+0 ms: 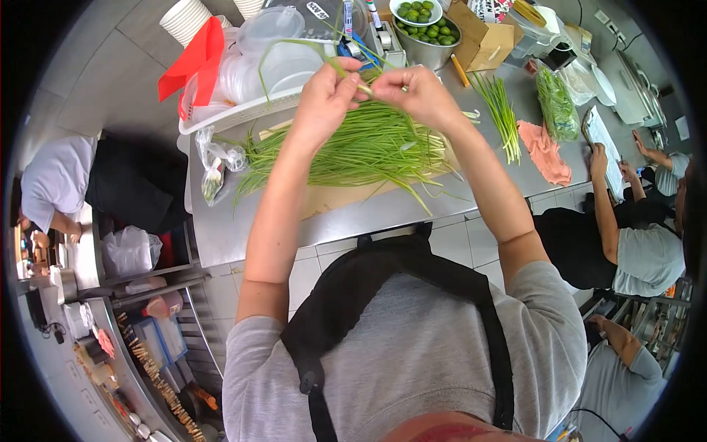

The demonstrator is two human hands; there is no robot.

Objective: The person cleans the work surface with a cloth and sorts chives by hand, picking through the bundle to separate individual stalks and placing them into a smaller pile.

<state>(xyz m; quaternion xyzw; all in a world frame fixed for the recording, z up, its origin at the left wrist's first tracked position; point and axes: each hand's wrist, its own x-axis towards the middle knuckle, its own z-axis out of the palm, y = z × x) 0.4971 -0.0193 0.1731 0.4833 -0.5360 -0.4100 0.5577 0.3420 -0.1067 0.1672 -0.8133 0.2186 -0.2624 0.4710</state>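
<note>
My left hand [328,97] and my right hand [416,92] are raised above the far side of the worktable, fingers pinched together. Between them is a thin green onion [364,89], its pale end near my right fingertips and green leaves trailing past my left hand. Below lies a large loose pile of green onions [353,151], spread across a tan cutting board [320,205]. To the right of the pile, a smaller bunch of green onions [502,114] rests on the steel table.
Left of the pile are a clear plastic bag [213,173] and a white basket [247,110] of plastic lids. Limes [433,33] and a cardboard box [482,37] stand behind. A pink cloth [543,153] and bagged greens [557,103] lie right. Co-workers stand on both sides.
</note>
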